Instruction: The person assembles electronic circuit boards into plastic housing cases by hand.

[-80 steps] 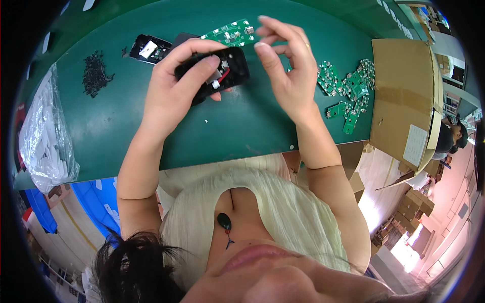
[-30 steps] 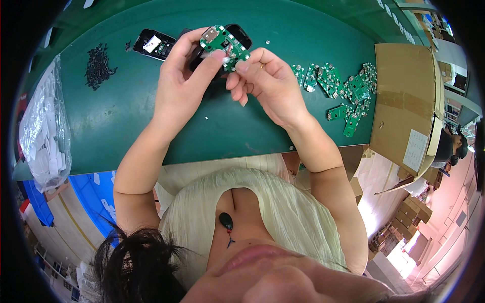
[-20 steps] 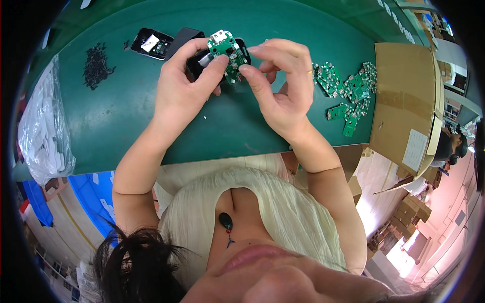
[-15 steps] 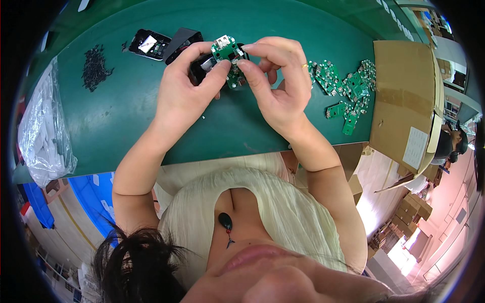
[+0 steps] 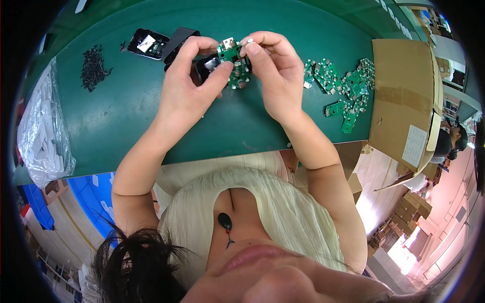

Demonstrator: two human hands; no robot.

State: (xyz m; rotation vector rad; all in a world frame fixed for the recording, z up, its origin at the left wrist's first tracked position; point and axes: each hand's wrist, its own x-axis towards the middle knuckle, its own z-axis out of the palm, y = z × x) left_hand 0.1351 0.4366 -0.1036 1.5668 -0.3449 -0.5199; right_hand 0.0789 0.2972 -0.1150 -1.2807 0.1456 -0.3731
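A green circuit board (image 5: 237, 76) with a silver connector at its top edge is held up over the table by my left hand (image 5: 188, 83), the thumb pressed on its face. Behind the board, in the same hand, is a glossy black casing (image 5: 206, 65), partly hidden by the fingers. My right hand (image 5: 275, 68) is closed in a pinch at the board's upper right. A small pale part (image 5: 247, 41) shows at its fingertips; its kind is too small to make out.
Beyond my left hand lie a dark grey shell (image 5: 178, 41) and an opened black device (image 5: 147, 43). Small black pieces (image 5: 94, 68) form a pile at left, near a clear plastic bag (image 5: 43, 131). Several green boards (image 5: 328, 77) lie at right beside a cardboard box (image 5: 404, 93).
My right fingertips have moved up from the middle of the board to its upper right edge, with a small pale part now showing between them. The board has shifted slightly right.
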